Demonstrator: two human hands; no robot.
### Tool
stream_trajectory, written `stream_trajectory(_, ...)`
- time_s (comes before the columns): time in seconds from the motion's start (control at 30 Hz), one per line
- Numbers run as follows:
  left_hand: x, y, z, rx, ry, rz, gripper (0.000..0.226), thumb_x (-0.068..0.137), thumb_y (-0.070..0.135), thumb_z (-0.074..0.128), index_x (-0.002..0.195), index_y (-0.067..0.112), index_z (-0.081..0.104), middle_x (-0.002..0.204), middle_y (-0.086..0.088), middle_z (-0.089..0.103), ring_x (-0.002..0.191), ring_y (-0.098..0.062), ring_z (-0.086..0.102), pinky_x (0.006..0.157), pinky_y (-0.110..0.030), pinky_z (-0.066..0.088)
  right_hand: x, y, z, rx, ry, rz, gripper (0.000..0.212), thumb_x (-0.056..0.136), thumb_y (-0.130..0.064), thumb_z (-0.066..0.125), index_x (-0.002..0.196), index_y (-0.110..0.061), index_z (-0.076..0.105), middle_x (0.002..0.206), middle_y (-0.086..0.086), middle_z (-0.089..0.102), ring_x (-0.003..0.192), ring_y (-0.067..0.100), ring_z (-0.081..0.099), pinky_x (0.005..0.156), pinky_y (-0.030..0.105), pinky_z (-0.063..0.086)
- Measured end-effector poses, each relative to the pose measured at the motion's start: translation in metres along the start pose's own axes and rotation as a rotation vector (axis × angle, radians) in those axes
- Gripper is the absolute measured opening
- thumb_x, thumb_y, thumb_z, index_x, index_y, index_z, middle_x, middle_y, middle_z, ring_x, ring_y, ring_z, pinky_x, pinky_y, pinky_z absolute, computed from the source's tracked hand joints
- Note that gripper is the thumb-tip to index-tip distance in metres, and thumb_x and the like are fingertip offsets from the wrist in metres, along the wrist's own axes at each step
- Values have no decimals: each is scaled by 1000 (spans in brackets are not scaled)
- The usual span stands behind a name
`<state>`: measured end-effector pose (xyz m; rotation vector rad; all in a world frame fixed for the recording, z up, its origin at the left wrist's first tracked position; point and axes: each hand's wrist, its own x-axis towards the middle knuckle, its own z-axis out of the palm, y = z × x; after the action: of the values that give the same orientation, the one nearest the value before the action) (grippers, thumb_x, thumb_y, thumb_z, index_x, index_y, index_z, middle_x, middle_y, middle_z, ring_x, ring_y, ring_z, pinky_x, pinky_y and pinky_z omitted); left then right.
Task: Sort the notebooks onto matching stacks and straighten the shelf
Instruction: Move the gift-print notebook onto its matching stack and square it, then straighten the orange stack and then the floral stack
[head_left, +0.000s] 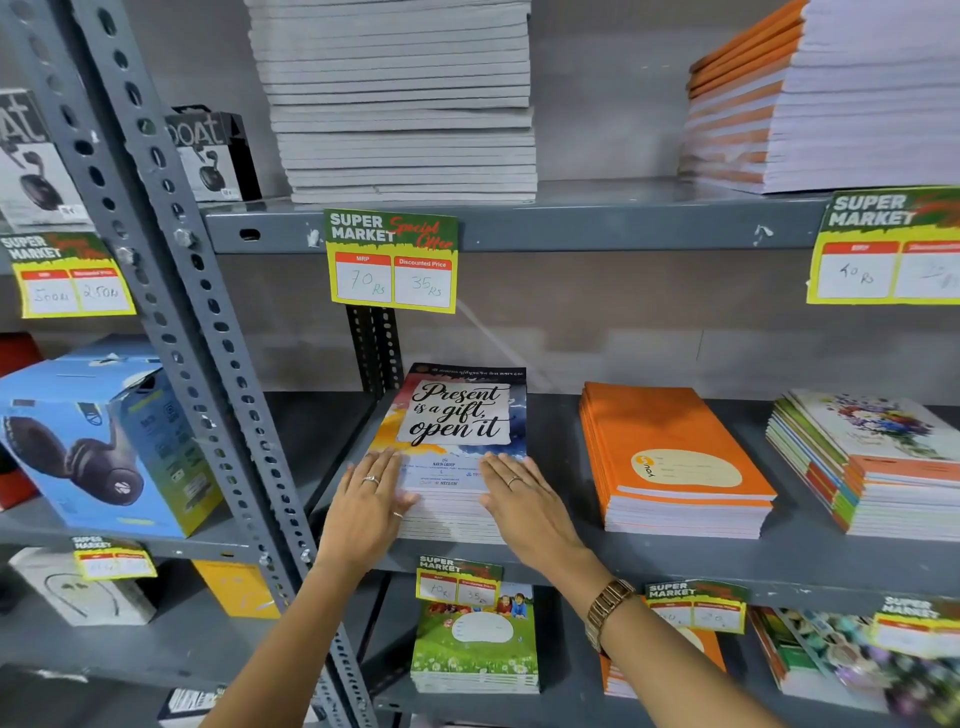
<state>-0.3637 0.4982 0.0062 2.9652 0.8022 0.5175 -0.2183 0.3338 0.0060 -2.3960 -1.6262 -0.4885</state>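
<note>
A stack of notebooks with a "Present is a gift, open it" cover (457, 415) lies on the middle grey shelf (561, 556). My left hand (371, 506) rests flat on the stack's front left corner, fingers spread. My right hand (524, 499) lies flat on its front right corner, a watch on that wrist. Neither hand grips anything. An orange notebook stack (670, 457) sits to the right. A mixed stack with a floral cover (872, 457) stands further right.
Tall white notebook stack (400, 98) and an orange-spined stack (821, 98) fill the upper shelf. Price tags (392, 260) hang from shelf edges. A slotted steel post (208, 364) stands left, with a blue headphone box (104, 436) beyond it. Green-cover notebooks (475, 639) lie below.
</note>
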Motion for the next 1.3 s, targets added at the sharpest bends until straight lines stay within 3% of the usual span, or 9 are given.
stream_trajectory(0.07, -9, 9, 1, 114, -4, -6, 89, 86, 67, 2, 129, 5, 51, 130, -12, 60, 123, -29, 55, 115, -43, 19, -10, 9, -3, -11, 88, 23, 86, 87, -54, -12, 145, -8, 34, 153, 4, 33, 143, 17, 29, 117, 27, -14)
stream_trajectory(0.17, -14, 28, 1, 109, 18, -4, 86, 87, 67, 7, 132, 5, 45, 134, -13, 56, 126, -29, 52, 115, -38, -5, -26, 26, -9, 41, 99, 106, 68, 100, -37, 2, 126, -6, 58, 130, 7, 62, 122, 21, 58, 116, 28, 0)
stream_trajectory(0.33, -8, 78, 8, 64, 38, 99, 73, 92, 58, 7, 133, 6, 39, 137, -14, 53, 132, -23, 32, 116, -34, -8, -57, 64, -23, 66, 155, 227, 61, 101, -33, 10, 123, -4, 59, 131, 12, 61, 129, 22, 42, 119, 27, -1)
stream_trajectory(0.67, 23, 192, 15, -25, 39, 272, 66, 97, 44, 7, 125, 5, 53, 129, -11, 61, 124, -27, 53, 114, -28, 6, -115, 148, -40, -48, 9, 425, 72, 100, -40, 3, 120, -5, 63, 126, 11, 65, 117, 25, 62, 115, 29, 9)
stream_trajectory(0.87, 37, 232, 21, -16, -34, 296, 69, 96, 44, 3, 123, 9, 56, 127, -6, 64, 119, -22, 59, 98, -40, 46, -128, 185, -47, -65, -37, 446, 73, 99, -40, 2, 121, -5, 63, 125, 10, 65, 116, 24, 62, 116, 20, -5)
stream_trajectory(1.0, 47, 246, 30, 39, -66, 370, 76, 94, 48, -1, 127, 6, 53, 133, -11, 58, 127, -26, 51, 106, -43, 33, -131, 197, -49, -47, -114, 418, 76, 99, -41, 1, 115, -7, 67, 119, 7, 70, 110, 21, 67, 106, 33, 32)
stream_trajectory(1.07, 52, 251, 35, 8, -79, 407, 79, 91, 52, -3, 134, 5, 44, 143, -12, 46, 136, -29, 39, 111, -42, 16, -131, 202, -47, -45, -138, 421, 78, 99, -43, 1, 116, -7, 67, 119, 7, 69, 109, 21, 67, 99, 39, 35)
stream_trajectory(1.17, 57, 259, 39, 35, -75, 436, 77, 90, 53, 2, 136, 4, 40, 146, -13, 43, 138, -30, 34, 112, -42, 15, -130, 209, -44, -52, -100, 417, 91, 91, -56, -10, 130, -7, 56, 135, 8, 58, 124, 22, 56, 107, 35, 24)
stream_trajectory(1.3, 61, 254, 47, 11, -122, 502, 87, 84, 58, -11, 142, 6, 28, 151, -11, 33, 142, -27, 27, 117, -40, 9, -133, 214, -41, 31, -121, 370, 111, 63, -66, -24, 150, -11, 19, 158, 4, 21, 147, 18, 16, 116, 25, 2)
